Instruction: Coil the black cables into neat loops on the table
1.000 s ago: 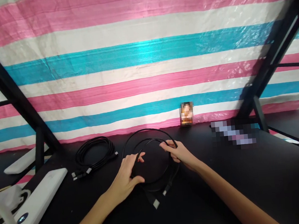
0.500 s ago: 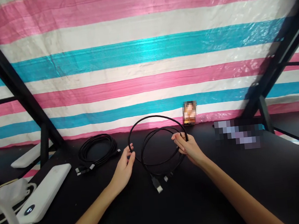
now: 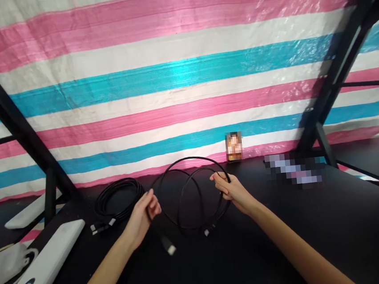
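Loose loops of a thin black cable [image 3: 191, 159] rise between my two hands over the black table. My right hand [image 3: 231, 191] is closed on the loops at their right side. At the left, my left hand [image 3: 146, 213] pinches the same cable near one end, and a USB plug [image 3: 170, 248] hangs below its fingers. The cable's other connector [image 3: 207, 232] shows under the loops, closer to my right hand. Left of my left hand lies a second black cable [image 3: 103, 206], coiled, with its plugs at the front.
A white power bank [image 3: 50, 262] and white chargers [image 3: 10, 262] lie at the left. Black metal legs [image 3: 24, 135] slant down on both sides. A small picture card [image 3: 234, 147] stands at the back, and a blurred item [image 3: 292, 170] lies to the right.
My left hand has moved left and closed on the cable, and the USB plug has swung left with it. The loops have spread wider. My right hand keeps its hold.
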A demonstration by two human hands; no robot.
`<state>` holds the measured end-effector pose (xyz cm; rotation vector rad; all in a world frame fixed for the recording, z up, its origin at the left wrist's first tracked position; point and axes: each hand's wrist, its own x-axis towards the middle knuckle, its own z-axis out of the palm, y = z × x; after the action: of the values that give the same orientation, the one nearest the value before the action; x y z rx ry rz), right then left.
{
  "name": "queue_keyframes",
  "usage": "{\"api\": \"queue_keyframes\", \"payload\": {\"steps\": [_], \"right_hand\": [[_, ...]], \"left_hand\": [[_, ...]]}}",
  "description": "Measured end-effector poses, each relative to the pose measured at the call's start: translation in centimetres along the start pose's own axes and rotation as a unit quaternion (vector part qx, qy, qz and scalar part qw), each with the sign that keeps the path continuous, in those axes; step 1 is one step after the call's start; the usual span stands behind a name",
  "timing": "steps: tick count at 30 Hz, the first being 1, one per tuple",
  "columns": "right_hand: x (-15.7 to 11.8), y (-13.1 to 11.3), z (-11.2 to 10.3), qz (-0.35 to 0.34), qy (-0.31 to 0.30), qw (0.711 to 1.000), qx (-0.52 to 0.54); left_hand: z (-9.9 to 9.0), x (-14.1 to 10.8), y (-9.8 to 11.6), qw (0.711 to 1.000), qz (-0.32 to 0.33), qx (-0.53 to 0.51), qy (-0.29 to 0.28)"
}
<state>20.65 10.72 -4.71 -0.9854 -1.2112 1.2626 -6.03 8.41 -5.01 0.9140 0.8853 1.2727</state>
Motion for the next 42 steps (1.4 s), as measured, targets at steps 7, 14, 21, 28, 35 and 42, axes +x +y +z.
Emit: {"api": "queue_keyframes", "payload": {"steps": [7,14,21,28,35,42], "right_hand": [[1.0,-1.5,-2.8,0.01,0.081,0.991,0.104],[1.9,-0.7,-4.8,-0.059,0.152,0.986,0.04],[2.0,-0.3,-4.9,-0.18,0.246,0.952,0.025],[1.8,-0.6,-4.6,-0.144,0.263,0.952,0.064],[1.9,-0.2,-4.2,-0.11,0.209,0.97,0.059],[1.9,0.2,-4.1,-0.071,0.176,0.977,0.095]], "left_hand": [[-4.3,1.5,3.8,0.951,0.214,0.017,0.222],[-4.3,1.5,3.2,0.904,0.309,0.067,0.289],[-4.5,1.2,3.8,0.882,0.337,0.065,0.323],[-4.6,1.4,3.6,0.894,0.313,0.069,0.313],[-3.8,1.1,3.2,0.9,0.312,0.112,0.283],[-3.4,0.8,2.6,0.964,0.192,0.159,0.091]]}}
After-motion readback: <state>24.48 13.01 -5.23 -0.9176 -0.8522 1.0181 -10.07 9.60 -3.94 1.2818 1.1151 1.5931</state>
